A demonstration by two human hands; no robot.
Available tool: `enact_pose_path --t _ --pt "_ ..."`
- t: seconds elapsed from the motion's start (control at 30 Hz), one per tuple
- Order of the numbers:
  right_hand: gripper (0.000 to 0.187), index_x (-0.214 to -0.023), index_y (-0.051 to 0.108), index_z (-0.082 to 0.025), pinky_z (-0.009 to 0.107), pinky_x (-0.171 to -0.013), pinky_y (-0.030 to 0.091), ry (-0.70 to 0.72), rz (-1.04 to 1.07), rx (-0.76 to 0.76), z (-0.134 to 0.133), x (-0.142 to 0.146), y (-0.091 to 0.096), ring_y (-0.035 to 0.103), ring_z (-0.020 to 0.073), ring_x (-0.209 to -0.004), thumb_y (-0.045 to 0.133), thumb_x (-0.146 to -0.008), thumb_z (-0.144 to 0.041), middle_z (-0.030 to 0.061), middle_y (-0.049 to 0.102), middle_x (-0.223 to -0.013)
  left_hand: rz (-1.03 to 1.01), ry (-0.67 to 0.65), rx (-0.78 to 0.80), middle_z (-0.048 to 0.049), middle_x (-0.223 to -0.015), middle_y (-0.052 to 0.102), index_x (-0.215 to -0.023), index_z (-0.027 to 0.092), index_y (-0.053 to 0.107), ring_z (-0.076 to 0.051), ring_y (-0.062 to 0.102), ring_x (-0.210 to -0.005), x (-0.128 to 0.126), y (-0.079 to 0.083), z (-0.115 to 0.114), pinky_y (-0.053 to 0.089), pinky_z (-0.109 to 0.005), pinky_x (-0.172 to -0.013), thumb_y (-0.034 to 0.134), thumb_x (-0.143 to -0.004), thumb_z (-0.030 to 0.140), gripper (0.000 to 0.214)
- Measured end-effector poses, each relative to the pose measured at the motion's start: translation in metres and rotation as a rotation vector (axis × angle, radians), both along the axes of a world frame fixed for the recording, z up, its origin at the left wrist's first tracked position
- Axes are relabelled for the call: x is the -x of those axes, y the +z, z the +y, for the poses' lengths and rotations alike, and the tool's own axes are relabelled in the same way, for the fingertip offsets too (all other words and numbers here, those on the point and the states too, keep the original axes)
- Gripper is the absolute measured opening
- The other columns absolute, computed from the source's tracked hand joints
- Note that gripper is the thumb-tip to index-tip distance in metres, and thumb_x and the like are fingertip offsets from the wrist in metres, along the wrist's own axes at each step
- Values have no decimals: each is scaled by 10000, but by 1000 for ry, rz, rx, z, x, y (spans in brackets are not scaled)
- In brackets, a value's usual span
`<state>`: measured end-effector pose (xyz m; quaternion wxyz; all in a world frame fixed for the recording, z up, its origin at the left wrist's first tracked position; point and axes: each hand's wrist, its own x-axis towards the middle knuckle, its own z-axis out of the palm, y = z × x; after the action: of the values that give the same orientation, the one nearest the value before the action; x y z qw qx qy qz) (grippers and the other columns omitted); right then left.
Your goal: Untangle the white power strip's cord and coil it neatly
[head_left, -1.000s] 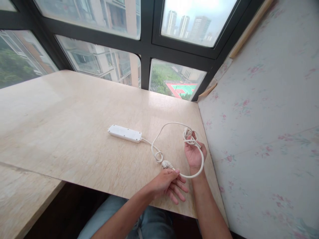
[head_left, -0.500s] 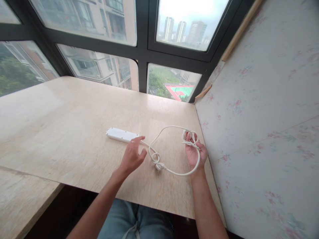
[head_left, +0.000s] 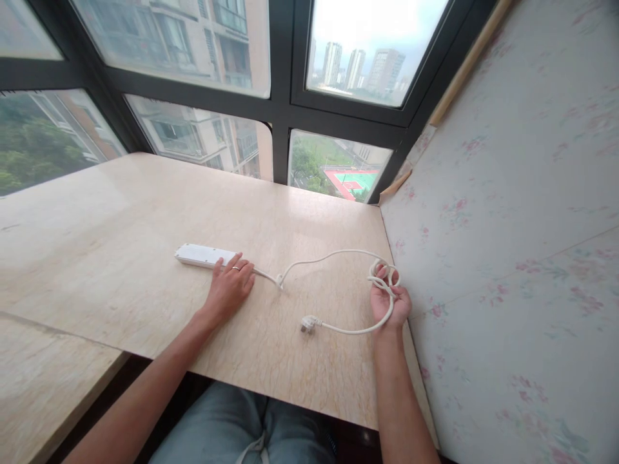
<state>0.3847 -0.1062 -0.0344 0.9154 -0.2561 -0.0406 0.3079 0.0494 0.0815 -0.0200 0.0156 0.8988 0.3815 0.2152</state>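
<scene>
A white power strip [head_left: 200, 254] lies on the stone-topped sill, with small dark dots on its upper face. My left hand [head_left: 229, 282] is closed over its right end, fingers bent across the top. From that end runs a white cable [head_left: 333, 252], with a small tight knot or loop [head_left: 280, 281] close to the strip. My right hand [head_left: 391, 299], palm up near the wall, holds a tangled bundle of this cable in its curled fingers. The plug [head_left: 309, 323] rests on the sill between my hands, its cable curving up to my right hand.
Dark-framed windows [head_left: 280, 109] stand behind the stone sill [head_left: 159, 200]. A flower-papered wall [head_left: 483, 258] borders it on the right. Another stone slab [head_left: 43, 380] is at lower left, with a dark gap beside it. My legs are below the front edge.
My left hand has moved left and closed on the power strip, which has shifted left too. The cable near it has straightened and its loop is smaller. My right hand moved slightly right.
</scene>
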Motion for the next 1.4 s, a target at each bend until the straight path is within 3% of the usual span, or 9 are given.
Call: enact_pose_path --t 0.23,0.5,0.6,0.73,0.87,0.97,1.1,1.2,1.4 --pt "374 -910 671 -178 368 -922 578 22 -50 89 6 -1 -5 659 192 -1076 540 -593 -31 27 713 -993 5 111 -56 -121 -1208 677 -1071 221 641 -310 460 -1333 50 -4 33 191 -550 -1126 437 -887 294 284" --pt "448 -970 667 -174 370 -897 575 319 -214 259 21 29 7 696 168 -931 650 -563 14 23 721 -946 -138 197 -10 -103 -1159 700 -972 211 663 -316 502 -1290 76 0 54 263 -566 -1111 448 -769 180 297" --pt "494 -1009 669 -165 335 -898 572 393 -264 288 24 44 13 685 170 -960 695 -546 3 35 723 -971 -316 112 16 -98 -1105 707 -926 205 680 -299 526 -1266 54 13 38 361 -509 -1078 454 -713 124 321" --pt "521 -1084 679 -191 359 -929 560 499 -401 322 24 63 22 672 165 -969 711 -587 -36 30 720 -1031 -452 -187 97 -98 -1133 688 -1007 225 676 -277 549 -1225 -7 35 -2 398 -488 -1056 487 -754 114 335" --pt "560 -1160 669 -226 411 -974 530 617 -525 343 22 77 28 664 167 -983 714 -626 -63 22 715 -1081 -437 -484 256 -128 -1334 583 -1226 229 599 -280 469 -1318 -76 46 -34 354 -473 -1086 551 -810 150 425" --pt "598 -1195 655 -229 374 -976 524 645 -535 317 23 81 28 650 178 -1041 741 -624 -75 41 699 -1159 -328 -598 386 -140 -1350 573 -1255 238 580 -323 457 -1326 -112 44 -40 321 -504 -1082 631 -798 194 462" --pt "603 -1216 637 -235 383 -967 531 604 -540 306 25 81 24 647 190 -1056 759 -640 -106 59 648 -1274 -225 -543 500 -126 -1104 693 -1205 234 613 -298 654 -1010 -133 31 -34 424 -434 -939 663 -786 201 423" --pt "569 -1221 621 -238 434 -994 512 552 -580 355 27 80 22 604 225 -1150 775 -677 -180 77 602 -1332 -248 -471 491 -88 -902 715 -1095 240 668 -257 669 -849 -134 19 -27 448 -369 -857 669 -801 218 295" --pt "607 -1252 561 -255 411 -985 506 399 -753 620 20 75 21 440 280 -1338 801 -698 -315 112 485 -1435 -373 -250 320 -67 -921 694 -1059 216 667 -205 636 -788 -128 -3 -20 463 -325 -778 679 -838 282 231"
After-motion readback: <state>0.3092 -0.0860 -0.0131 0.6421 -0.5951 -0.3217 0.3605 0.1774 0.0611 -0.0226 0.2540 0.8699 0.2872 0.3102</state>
